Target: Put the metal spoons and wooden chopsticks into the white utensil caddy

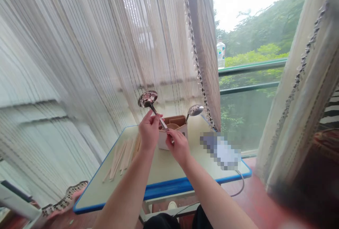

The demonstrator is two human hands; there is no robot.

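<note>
My left hand (149, 130) is closed on the handle of a shiny metal ladle (147, 99), whose bowl points up and to the left. Lower on the same handle, my right hand (179, 146) grips its end. Both hands hover just in front of a small white box with brown compartments (173, 128) standing on the table. A second metal ladle (195, 110) stands in the box, its bowl leaning out to the right. Several pale wooden chopsticks (124, 155) lie in a loose row on the table left of my hands.
The pale table has a blue rim (169, 187). A blurred flat object (221, 150) lies at its right with a cable running off the edge. Sheer curtains hang behind and to the left; a window with a railing and a bottle (220, 53) is at right.
</note>
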